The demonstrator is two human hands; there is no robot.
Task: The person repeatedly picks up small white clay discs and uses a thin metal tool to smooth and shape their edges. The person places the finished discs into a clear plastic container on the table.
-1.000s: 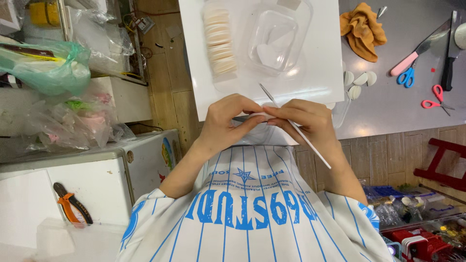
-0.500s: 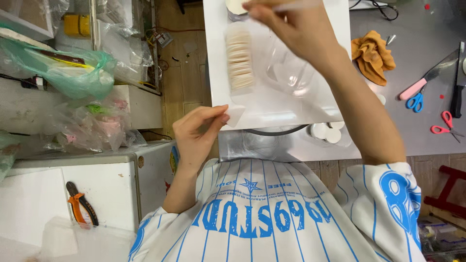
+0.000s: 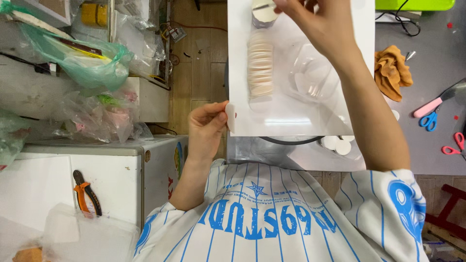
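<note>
At white board's near edge, left hand pinching a pale disc; right hand far side, grip unclear

The hands part: a second ago both are pinched together at the near edge of the white board. Now the right hand is stretched out to the board's far edge beside the small round tin, while the left hand stays back, gripping a small white disc at the near left corner.

Two hands, two scissors, one pliers lower left, one orange cloth upper right.
</note>
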